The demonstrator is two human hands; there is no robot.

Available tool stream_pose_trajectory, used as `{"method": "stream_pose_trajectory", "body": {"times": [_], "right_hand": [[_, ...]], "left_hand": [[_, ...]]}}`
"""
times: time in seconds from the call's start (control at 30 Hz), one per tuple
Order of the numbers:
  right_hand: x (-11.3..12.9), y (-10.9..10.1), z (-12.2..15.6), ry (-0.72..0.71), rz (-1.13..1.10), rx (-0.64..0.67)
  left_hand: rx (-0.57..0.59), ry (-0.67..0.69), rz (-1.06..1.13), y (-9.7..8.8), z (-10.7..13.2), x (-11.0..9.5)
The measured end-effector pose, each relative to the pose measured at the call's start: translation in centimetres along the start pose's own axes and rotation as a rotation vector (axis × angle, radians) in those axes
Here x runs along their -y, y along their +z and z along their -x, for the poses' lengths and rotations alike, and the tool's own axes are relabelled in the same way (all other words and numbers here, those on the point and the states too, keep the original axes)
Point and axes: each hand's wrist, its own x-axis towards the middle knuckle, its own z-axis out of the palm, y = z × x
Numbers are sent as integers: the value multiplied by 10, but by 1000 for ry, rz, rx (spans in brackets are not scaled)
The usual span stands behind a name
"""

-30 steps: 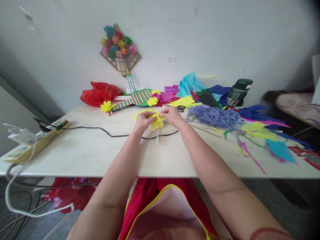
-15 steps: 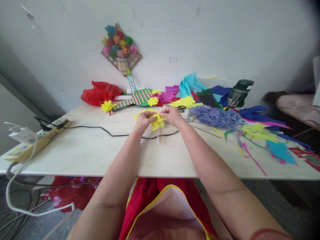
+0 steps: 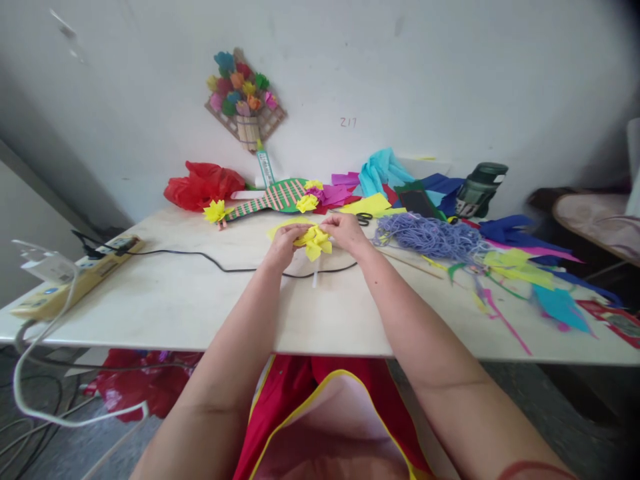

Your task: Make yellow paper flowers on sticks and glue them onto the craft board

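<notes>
Above the middle of the pale table, both my hands pinch a crumpled yellow paper flower on a thin white stick. My left hand grips the flower from the left, fingers curled on its petals. On the right, my right hand closes its fingertips on the flower's top. A flat yellow paper sheet lies just behind my hands.
A black cable crosses the table from a yellow power strip at the left edge. Behind lie a woven green paddle, red plastic bag, scissors, purple yarn, coloured paper scraps and a dark green flask.
The flower has bunched up tighter between my fingers and sits slightly higher. Both hands stay in the same spot; the view has shifted down a little.
</notes>
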Motion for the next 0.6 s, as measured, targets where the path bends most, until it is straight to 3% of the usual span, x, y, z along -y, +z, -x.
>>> {"method": "stream_pose_trajectory", "body": {"times": [0.6], "right_hand": [[0, 0, -1, 27, -150, 5]], "left_hand": [[167, -25, 106, -6, 2, 0]]}}
